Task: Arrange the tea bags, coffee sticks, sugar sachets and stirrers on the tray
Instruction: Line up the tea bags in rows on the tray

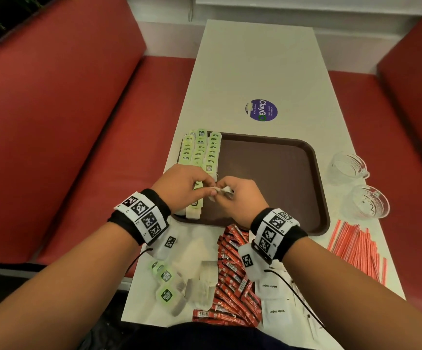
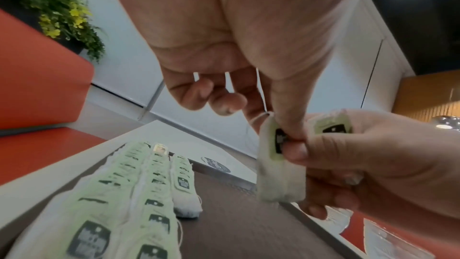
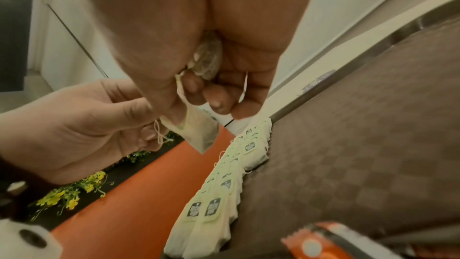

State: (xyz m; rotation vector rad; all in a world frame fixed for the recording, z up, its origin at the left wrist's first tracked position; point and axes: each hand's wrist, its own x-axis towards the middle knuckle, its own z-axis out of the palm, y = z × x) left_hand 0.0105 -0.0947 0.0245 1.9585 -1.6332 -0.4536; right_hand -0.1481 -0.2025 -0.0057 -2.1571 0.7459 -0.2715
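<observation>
While both hands meet above the near-left part of the brown tray [image 1: 275,178], the left hand [image 1: 179,188] and right hand [image 1: 242,198] share one tea bag [image 2: 278,168]. Left thumb and forefinger pinch its top edge by the green tag; the other left fingers [image 2: 224,101] curl loosely, holding nothing. Right hand's thumb presses the same tea bag from the other side, and a second tea bag [image 3: 208,60] sits tucked in its curled palm. Held tea bag hangs clear of the tray floor, string looped beside it.

Along the tray's left side: rows of tea bags [image 1: 201,152], overlapped, green tags up. Near side of the tray, on the white surface [image 1: 255,59]: loose tea bags [image 1: 179,284], red coffee sticks [image 1: 232,274], white sugar sachets [image 1: 275,299]. Right of the tray: red-striped stirrers [image 1: 358,248] and two glass cups [image 1: 358,183]. Beyond the tray: a purple round sticker [image 1: 261,110].
</observation>
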